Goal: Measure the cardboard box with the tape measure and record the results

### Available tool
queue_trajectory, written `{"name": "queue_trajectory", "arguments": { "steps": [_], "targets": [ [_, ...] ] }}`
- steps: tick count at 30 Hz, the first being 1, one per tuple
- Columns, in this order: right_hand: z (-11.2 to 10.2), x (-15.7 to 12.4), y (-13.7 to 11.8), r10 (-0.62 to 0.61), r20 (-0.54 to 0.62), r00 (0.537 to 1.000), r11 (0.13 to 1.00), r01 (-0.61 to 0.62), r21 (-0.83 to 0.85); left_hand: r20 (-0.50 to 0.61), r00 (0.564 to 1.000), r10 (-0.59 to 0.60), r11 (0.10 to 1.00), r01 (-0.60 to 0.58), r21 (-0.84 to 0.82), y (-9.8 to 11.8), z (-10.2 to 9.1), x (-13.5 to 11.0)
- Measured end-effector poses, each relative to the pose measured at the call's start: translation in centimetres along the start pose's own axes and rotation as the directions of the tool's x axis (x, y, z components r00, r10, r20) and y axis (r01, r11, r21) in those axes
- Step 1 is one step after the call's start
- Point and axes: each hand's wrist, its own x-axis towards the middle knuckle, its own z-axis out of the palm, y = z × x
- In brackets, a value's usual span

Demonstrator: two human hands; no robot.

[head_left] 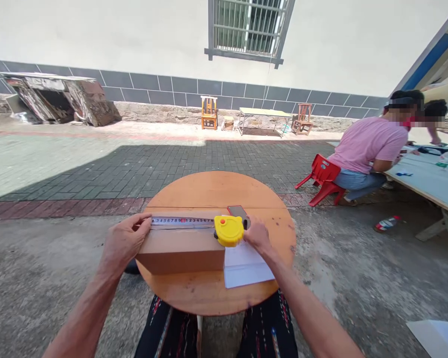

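Observation:
A brown cardboard box [181, 261] lies on the round wooden table [216, 189] in front of me. Across its top runs the pulled-out blade of a yellow tape measure [229, 231], with its numbers facing up. My left hand [129, 238] pinches the blade's end at the box's left edge. At the other end, my right hand [259, 236] is closed at the right side of the yellow case; its fingertips are partly hidden. Behind the case lies a dark phone-like object with a red edge [237, 211]. White paper [248, 271] rests right of the box.
At the right, a person in a pink shirt [371, 141] sits on a red chair [324, 171] at a long table [429, 179]. A bottle [387, 223] lies on the ground. Wooden chairs [209, 113] and a folding table [265, 113] stand by the wall.

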Motion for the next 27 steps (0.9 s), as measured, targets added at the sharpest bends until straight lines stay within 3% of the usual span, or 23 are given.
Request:
{"name": "queue_trajectory", "arguments": {
  "steps": [3,5,9,11,13,15,19,23,25,27],
  "targets": [
    [1.5,-1.4,-1.6,-0.030,-0.021,0.999,0.999,0.031,0.023,0.013,1.000,0.009,1.000,-0.009,0.000,0.0,0.0,0.1],
    [1.1,-1.6,-1.4,-0.036,-0.050,0.998,0.998,0.039,0.055,0.005,1.000,0.021,1.000,-0.021,-0.002,0.0,0.0,0.1],
    [-2.2,-2.2,0.2,-0.074,-0.080,0.994,0.983,0.086,0.160,-0.018,1.000,0.020,1.000,-0.020,-0.023,0.3,0.0,-0.1],
    [-4.0,-3.6,0.7,-0.151,-0.052,0.987,0.951,0.160,0.265,-0.026,1.000,0.014,0.999,-0.014,-0.028,0.6,-0.1,-0.2],
    [-5.2,-5.4,0.6,-0.309,-0.040,0.950,0.828,0.289,0.480,-0.026,1.000,0.014,0.999,-0.015,-0.040,0.8,-0.1,-0.3],
    [-5.7,-6.9,-0.2,-0.394,-0.067,0.917,0.759,0.366,0.538,-0.025,1.000,0.018,0.998,-0.019,-0.058,1.1,-0.2,-0.3],
    [-5.1,-7.2,-2.8,-0.485,-0.219,0.847,0.735,0.530,0.423,-0.036,0.999,0.027,0.997,-0.029,-0.073,1.2,-0.2,-0.4],
    [-5.3,-5.5,-4.8,-0.602,-0.252,0.758,0.651,0.648,0.394,-0.046,0.998,0.031,0.995,-0.035,-0.094,1.1,-0.2,-0.4],
    [-6.0,-4.8,-5.2,-0.579,-0.252,0.776,0.641,0.624,0.447,-0.047,0.998,0.030,0.993,-0.035,-0.115,0.9,-0.1,-0.4],
    [-6.8,-4.2,-5.7,-0.503,-0.200,0.841,0.655,0.522,0.546,-0.044,0.999,0.023,0.989,-0.029,-0.143,0.7,0.0,-0.4]
  ]
}}
